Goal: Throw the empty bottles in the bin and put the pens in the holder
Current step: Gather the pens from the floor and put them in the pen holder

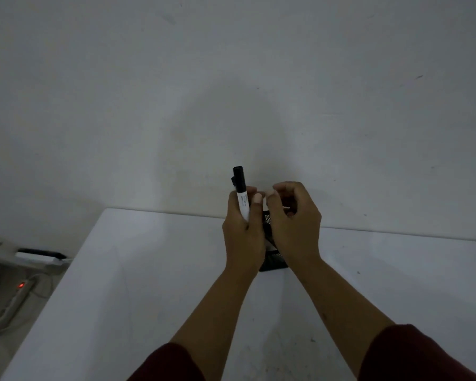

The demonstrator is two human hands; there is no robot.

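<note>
My left hand [242,232] holds a white marker with a black cap [241,192] upright, cap pointing up; a second dark pen tip peeks out just behind it. My right hand [291,224] is curled right beside the left, its thumb and forefinger pinched around something small and pale at about the marker's height; what it is cannot be made out. Between and below both hands stands a black mesh pen holder [272,259] on the white table [149,284], mostly hidden by my hands. No bottle or bin is in view.
The table's far edge runs along a plain grey wall [231,78]. Off the table's left edge, on the floor, lie a power strip with a red light [14,301], cables and a black-and-white box [40,255].
</note>
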